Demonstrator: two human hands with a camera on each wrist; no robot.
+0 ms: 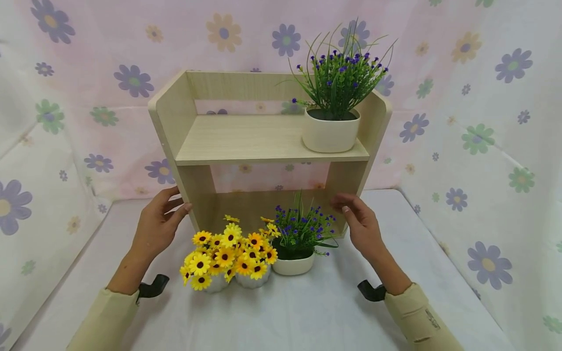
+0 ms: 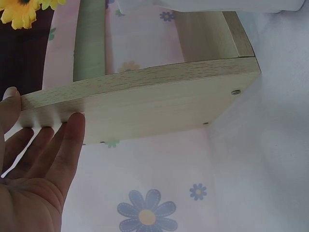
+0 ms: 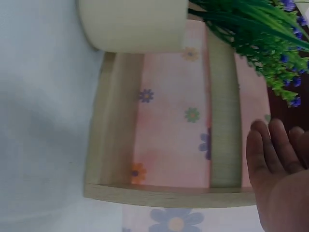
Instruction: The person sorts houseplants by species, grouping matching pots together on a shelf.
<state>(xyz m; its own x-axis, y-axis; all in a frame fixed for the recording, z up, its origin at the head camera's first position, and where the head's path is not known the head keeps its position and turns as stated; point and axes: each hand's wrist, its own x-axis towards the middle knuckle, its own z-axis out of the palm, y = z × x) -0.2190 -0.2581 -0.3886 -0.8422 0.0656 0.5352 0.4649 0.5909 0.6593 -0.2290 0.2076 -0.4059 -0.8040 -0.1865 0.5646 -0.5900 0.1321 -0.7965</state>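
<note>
A pale wooden two-tier shelf point(image 1: 241, 136) stands on the white-covered table. My left hand point(image 1: 153, 226) is at its left side panel point(image 2: 145, 108), fingertips against the outer face and thumb by the front edge. Near the front of the right panel point(image 3: 169, 195), my right hand point(image 1: 363, 226) holds nothing, its fingers extended. Between the hands, in front of the shelf, are two small pots of yellow flowers point(image 1: 225, 257) and a cream pot of purple flowers point(image 1: 293, 265). Another cream pot point(image 1: 330, 134) with purple flowers and long grass sits on the upper tier's right end.
Floral cloth point(image 1: 268, 39) hangs behind the shelf and along both sides. White cloth point(image 1: 285, 321) covers the table in front of the pots. A black strap end point(image 1: 153, 286) sticks out at the left wrist, and a similar black piece point(image 1: 371, 291) at the right.
</note>
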